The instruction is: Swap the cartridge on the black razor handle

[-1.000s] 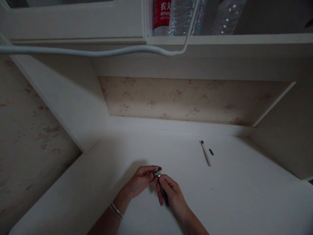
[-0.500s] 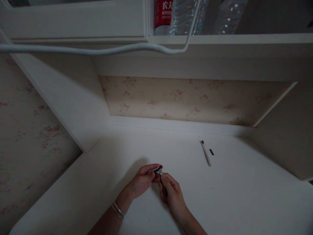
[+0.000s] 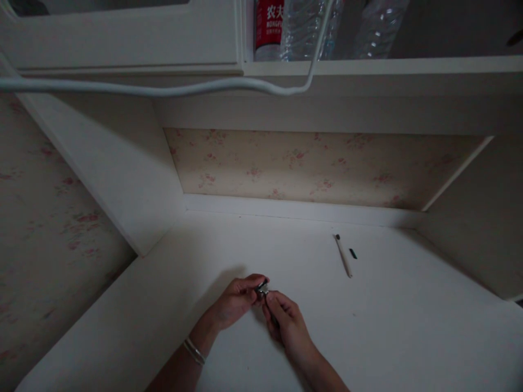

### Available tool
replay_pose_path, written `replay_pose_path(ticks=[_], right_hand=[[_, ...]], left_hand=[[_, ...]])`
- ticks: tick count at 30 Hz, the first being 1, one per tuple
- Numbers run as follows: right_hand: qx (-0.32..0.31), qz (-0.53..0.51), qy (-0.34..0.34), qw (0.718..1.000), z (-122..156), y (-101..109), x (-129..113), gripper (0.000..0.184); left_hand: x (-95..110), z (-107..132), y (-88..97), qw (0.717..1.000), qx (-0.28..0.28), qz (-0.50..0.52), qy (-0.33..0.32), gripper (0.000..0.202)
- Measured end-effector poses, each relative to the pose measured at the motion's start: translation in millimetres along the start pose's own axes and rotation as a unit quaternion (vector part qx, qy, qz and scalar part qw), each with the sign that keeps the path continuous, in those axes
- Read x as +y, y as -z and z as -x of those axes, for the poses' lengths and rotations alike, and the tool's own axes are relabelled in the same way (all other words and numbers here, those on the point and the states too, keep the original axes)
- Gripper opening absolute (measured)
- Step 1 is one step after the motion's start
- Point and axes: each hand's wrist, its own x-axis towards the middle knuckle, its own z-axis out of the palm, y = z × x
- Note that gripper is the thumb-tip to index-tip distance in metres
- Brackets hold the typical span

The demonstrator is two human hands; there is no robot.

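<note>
Above the white desktop [image 3: 286, 247], my two hands meet around what looks like a small razor [image 3: 262, 288], with a shiny silver head and a dark handle. My left hand [image 3: 237, 298] pinches the head end, where a dark strip shows, between thumb and fingers. Wrapped round the dark handle, my right hand [image 3: 288, 321] has its thumb near the head. Most of the handle is hidden by the fingers. A silver bangle [image 3: 194, 351] circles my left wrist.
A pale slim stick with a dark tip [image 3: 344, 256] lies to the right, beside a small dark strip with a green edge [image 3: 353, 253]. Overhead, a white cable [image 3: 163, 90] crosses in front of a shelf [image 3: 388, 66] holding plastic bottles [image 3: 304, 30]. White side panels flank the desk.
The silver head has turned slightly between my fingers, and the dark strip looks shorter. My right fingers have closed further over the handle. The view has shifted slightly.
</note>
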Motion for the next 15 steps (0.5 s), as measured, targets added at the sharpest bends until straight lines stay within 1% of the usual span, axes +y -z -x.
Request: replay_pose_path(ticks=[4, 8, 13, 15], right_hand=[[-0.045, -0.051, -0.020, 0.997, 2.6, 2.5, -3.4, 0.035], [-0.096, -0.078, -0.036, 0.992, 5.0, 5.6, -7.1, 0.033], [-0.105, -0.089, -0.072, 0.988, 4.3, 9.8, -5.3, 0.032], [-0.108, -0.062, -0.053, 0.991, 3.7, 9.7, -4.0, 0.035]], left_hand=[[4.7, 1.9, -1.1, 1.000, -0.027, -0.015, 0.002, 0.028], [6.8, 4.0, 0.3, 0.997, -0.056, -0.037, 0.023, 0.029], [6.3, 5.1, 5.2, 0.994, -0.072, -0.076, 0.014, 0.026], [6.0, 4.8, 6.8, 0.993, -0.067, -0.095, 0.010, 0.025]])
